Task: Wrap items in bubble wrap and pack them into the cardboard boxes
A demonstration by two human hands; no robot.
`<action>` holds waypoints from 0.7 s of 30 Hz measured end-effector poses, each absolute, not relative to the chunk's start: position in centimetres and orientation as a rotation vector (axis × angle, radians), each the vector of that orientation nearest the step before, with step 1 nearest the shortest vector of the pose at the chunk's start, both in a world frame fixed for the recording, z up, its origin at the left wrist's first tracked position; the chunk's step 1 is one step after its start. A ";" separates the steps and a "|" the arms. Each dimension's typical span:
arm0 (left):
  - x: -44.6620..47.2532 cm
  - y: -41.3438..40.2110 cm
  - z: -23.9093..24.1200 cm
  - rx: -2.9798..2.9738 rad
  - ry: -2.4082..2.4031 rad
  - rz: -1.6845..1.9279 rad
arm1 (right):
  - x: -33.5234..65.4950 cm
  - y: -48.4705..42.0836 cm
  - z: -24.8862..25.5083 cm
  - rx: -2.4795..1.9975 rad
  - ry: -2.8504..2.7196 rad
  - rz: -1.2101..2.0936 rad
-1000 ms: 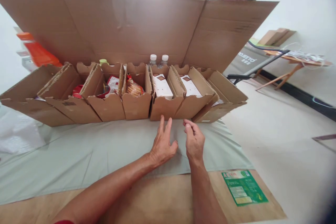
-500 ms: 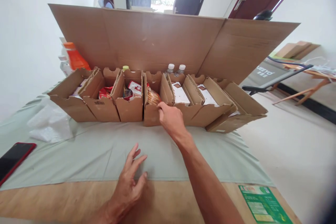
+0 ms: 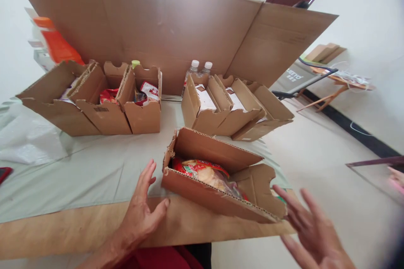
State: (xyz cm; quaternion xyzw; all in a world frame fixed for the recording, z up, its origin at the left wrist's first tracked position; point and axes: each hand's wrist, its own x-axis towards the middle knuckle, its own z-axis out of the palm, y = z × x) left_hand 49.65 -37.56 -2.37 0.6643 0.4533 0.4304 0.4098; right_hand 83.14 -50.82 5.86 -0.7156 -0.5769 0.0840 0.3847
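Observation:
A narrow open cardboard box (image 3: 217,145) lies slantwise near the table's front edge. Inside it is a clear and red plastic snack bag (image 3: 205,172) with pale, round pieces showing. My left hand (image 3: 143,206) is off the box's left end, fingers stretched and thumb apart, holding nothing. By the box's right end is my right hand (image 3: 312,227), its fingers spread and a little blurred; whether a fingertip touches the cardboard I cannot tell.
Similar boxes stand behind in two groups: a left box (image 3: 143,117) holds packets, a right box (image 3: 205,122) something white. A tall cardboard panel (image 3: 176,29) rises behind them, near capped bottles (image 3: 206,67). Clear plastic (image 3: 31,138) lies left. Another person's hand (image 3: 397,175) shows far right.
The box with the snack bag has come out of the row toward me and turned sideways, leaving a gap. My right hand has let go and moved right. The view has shifted.

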 end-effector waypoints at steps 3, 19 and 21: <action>51.0 -37.7 -3.4 1.655 1.153 0.980 | 81.4 -49.9 3.0 -1.920 -1.508 0.364; 53.3 -30.9 -3.6 1.834 1.166 0.931 | 82.7 -39.0 -4.5 -2.020 -1.117 0.244; 48.8 -31.2 -3.7 1.973 1.314 0.989 | 81.1 -41.2 -7.5 -1.936 -1.204 0.061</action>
